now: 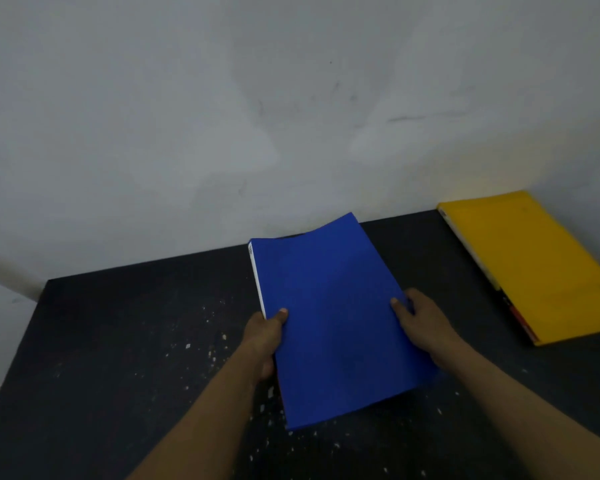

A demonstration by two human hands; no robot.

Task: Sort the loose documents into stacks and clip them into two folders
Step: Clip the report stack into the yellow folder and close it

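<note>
Both hands grip the blue folder (329, 317) by its long edges: the left hand (265, 337) is closed on the edge where white pages show, thumb on the cover, and the right hand (420, 317) is pinched on the opposite edge, thumb on top. The folder is shut and tilted, its far end raised above the dark table (118, 358), near the wall (222, 116). A yellow folder (530, 268), also shut and filled, lies flat well apart to the right. No loose sheets are visible, so the sorting looks finished. Setting this folder down well likely means lowering it level, both grips even, so the clipped pages stay square.
</note>
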